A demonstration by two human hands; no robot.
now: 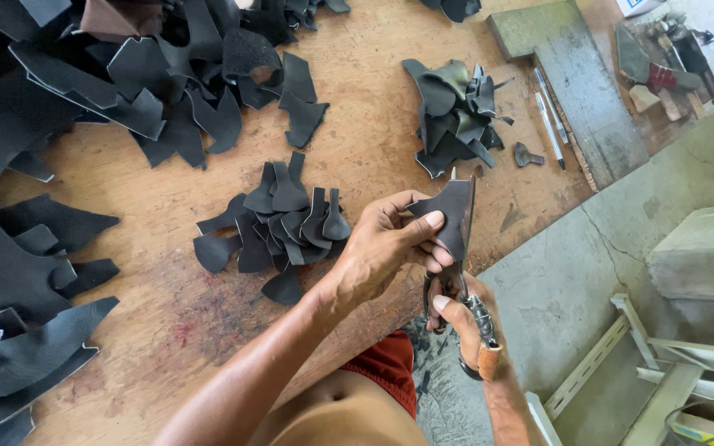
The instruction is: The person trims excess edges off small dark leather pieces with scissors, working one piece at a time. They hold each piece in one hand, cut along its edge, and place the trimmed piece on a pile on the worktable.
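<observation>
Two hands are working above the surface (357, 165) edge: my left hand (386, 248) is pinching the leather piece (449, 216) tight, my right hand (464, 318) is closing around the scissors (466, 297). I am keeping fingers away from blades, I think.

A dark leather piece (449, 216), flat with curved cut edges, stands nearly upright above the table's edge, toward 4 o'clock from the middle. The scissors (460, 285), blades pointing to 12 o'clock, meet its lower edge from 6 o'clock.
</observation>
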